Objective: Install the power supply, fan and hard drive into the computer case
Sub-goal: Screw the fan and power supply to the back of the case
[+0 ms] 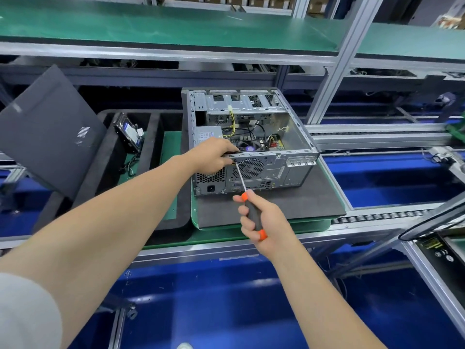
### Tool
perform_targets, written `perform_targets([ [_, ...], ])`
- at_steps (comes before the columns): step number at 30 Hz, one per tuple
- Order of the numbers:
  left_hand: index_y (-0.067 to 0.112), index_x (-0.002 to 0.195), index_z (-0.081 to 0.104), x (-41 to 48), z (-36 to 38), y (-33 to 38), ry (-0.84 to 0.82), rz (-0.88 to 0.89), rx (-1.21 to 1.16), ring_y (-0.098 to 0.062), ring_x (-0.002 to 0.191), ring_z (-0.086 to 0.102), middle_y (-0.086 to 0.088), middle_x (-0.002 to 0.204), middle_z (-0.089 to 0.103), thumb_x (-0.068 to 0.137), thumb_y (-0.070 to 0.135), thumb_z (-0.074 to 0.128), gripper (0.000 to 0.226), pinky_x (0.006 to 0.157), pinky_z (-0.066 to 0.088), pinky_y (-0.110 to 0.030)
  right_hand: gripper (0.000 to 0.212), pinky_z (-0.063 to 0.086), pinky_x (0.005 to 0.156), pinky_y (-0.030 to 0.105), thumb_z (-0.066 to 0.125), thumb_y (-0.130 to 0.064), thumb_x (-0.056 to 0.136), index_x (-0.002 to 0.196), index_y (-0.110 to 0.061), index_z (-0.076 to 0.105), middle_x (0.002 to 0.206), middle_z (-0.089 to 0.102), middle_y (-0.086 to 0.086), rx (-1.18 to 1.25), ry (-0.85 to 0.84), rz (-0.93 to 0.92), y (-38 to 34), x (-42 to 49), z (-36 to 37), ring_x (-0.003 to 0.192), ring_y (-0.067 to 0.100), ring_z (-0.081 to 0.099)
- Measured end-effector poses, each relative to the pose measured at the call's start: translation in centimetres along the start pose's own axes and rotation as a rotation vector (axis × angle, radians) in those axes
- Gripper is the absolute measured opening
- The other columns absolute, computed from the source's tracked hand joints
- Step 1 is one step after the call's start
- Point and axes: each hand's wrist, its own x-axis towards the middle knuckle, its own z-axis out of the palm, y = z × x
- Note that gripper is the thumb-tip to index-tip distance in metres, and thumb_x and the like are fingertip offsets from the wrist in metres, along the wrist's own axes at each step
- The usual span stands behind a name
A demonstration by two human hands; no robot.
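Left grip (214, 156) curled over case (297, 171) rim | right grip (261, 222) wrapped round screwdriver (241, 180) | case likely heavy, stiff, sharp-edged: hold by rim | drive (128, 133) likely fragile: hold edges

**Bench colours & patterns**

Case (297, 170) was bare silver-grey metal. Its rear had honeycomb perforation at lower left & a round mesh fan grille (247, 168). Cables (232, 122) inside were yellow, black & red. Screwdriver (253, 215): black handle w/ orange ends, silver shaft. Hard drive (129, 133): black w/ blue-white label. Side panel (50, 137): dark grey w/ a small slotted patch. Mat (289, 205) was dark grey, tray (314, 225) & shelf (176, 26) green, lower surface (214, 298) blue, sleeve (25, 311) lt grey.
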Motion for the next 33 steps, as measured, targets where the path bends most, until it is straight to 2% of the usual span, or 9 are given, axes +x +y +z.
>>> perform_targets([
  [3, 0.012, 0.136, 0.063, 0.1, 0.1, 0.0, 0.009, -0.014, -0.014, -0.027, 0.115, 0.057, -0.006, 0.126, 0.064, 0.1, 0.017, 0.06, 0.037, 0.09, 0.036, -0.026, 0.036, 0.025, 0.027, 0.016, 0.059, -0.027, 0.098, 0.114, 0.004, 0.067, 0.068, 0.05, 0.0, 0.497, -0.245, 0.212, -0.3, -0.1, -0.9, 0.036, 0.007, 0.037],
  [7, 0.011, 0.14, 0.06, -0.2, 0.1, 0.3, 0.02, -0.035, -0.033, -0.027, 0.124, 0.055, -0.006, 0.135, 0.062, 0.1, 0.017, 0.061, 0.04, 0.1, 0.039, -0.031, 0.028, 0.033, 0.032, 0.013, 0.069, -0.028, 0.091, 0.098, -0.001, 0.066, 0.078, 0.061, 0.009, 0.34, -0.122, 0.151, -0.5, -0.2, -1.0, 0.045, 0.007, 0.046],
  [11, 0.012, 0.138, 0.061, -0.2, 0.1, 0.3, 0.03, -0.032, -0.036, -0.027, 0.12, 0.057, -0.006, 0.132, 0.064, 0.099, 0.017, 0.062, 0.039, 0.094, 0.037, -0.028, 0.021, 0.04, 0.038, 0.022, 0.07, -0.024, 0.095, 0.087, -0.006, 0.063, 0.075, 0.065, 0.01, -0.125, 0.115, -0.018, -0.9, -0.8, 0.7, 0.049, 0.014, 0.053],
  [14, 0.013, 0.137, 0.062, -0.3, 0.2, 0.2, 0.03, -0.039, -0.057, -0.026, 0.116, 0.057, -0.006, 0.129, 0.065, 0.099, 0.016, 0.063, 0.038, 0.091, 0.036, -0.027, 0.033, 0.052, 0.05, 0.035, 0.059, -0.035, 0.103, 0.09, -0.006, 0.066, 0.081, 0.073, 0.009, -0.766, 0.427, -0.288, -0.1, -1.3, 1.6, 0.057, 0.024, 0.063],
  [17, 0.013, 0.137, 0.062, -0.3, 0.2, 0.3, 0.046, -0.047, -0.06, -0.026, 0.118, 0.057, -0.005, 0.13, 0.065, 0.099, 0.016, 0.063, 0.038, 0.092, 0.037, -0.026, 0.04, 0.042, 0.058, 0.034, 0.043, -0.043, 0.108, 0.089, -0.014, 0.063, 0.081, 0.068, 0.005, -1.321, 0.627, -0.483, 0.6, -1.2, 1.7, 0.071, 0.026, 0.062],
  [19, 0.013, 0.137, 0.063, -0.4, 0.3, 0.5, 0.049, -0.051, -0.059, -0.026, 0.119, 0.057, -0.005, 0.131, 0.065, 0.099, 0.015, 0.063, 0.038, 0.095, 0.039, -0.027, 0.045, 0.038, 0.056, 0.031, 0.044, -0.041, 0.108, 0.088, -0.008, 0.065, 0.077, 0.065, 0.006, -1.164, 0.569, -0.465, 0.5, -0.8, 2.0, 0.064, 0.025, 0.055],
  [24, 0.013, 0.139, 0.062, -0.3, 0.2, 0.4, 0.051, -0.061, -0.061, -0.027, 0.123, 0.056, -0.005, 0.135, 0.064, 0.099, 0.016, 0.064, 0.04, 0.098, 0.039, -0.027, 0.038, 0.025, 0.029, 0.018, 0.047, -0.037, 0.108, 0.102, -0.005, 0.067, 0.067, 0.053, 0.0, 0.233, -0.018, 0.173, -0.9, -0.6, 1.1, 0.04, 0.007, 0.037],
  [29, 0.011, 0.132, 0.065, -0.6, 0.1, 0.4, 0.037, -0.011, 0.005, -0.031, 0.115, 0.06, -0.01, 0.125, 0.067, 0.1, 0.02, 0.06, 0.034, 0.097, 0.046, -0.037, 0.027, 0.03, 0.029, 0.016, 0.068, -0.031, 0.091, 0.097, -0.006, 0.06, 0.078, 0.062, 0.007, 0.35, -0.076, 0.187, 0.2, -0.6, 1.0, 0.042, 0.009, 0.045],
  [33, 0.011, 0.135, 0.063, -0.8, 0.0, 0.4, 0.021, 0.039, 0.057, -0.029, 0.109, 0.059, -0.01, 0.119, 0.066, 0.102, 0.024, 0.056, 0.036, 0.089, 0.042, -0.033, 0.022, 0.04, 0.037, 0.023, 0.075, -0.026, 0.093, 0.09, -0.007, 0.063, 0.069, 0.063, 0.008, -0.053, 0.187, -0.05, 1.0, -0.3, 2.0, 0.048, 0.015, 0.054],
])
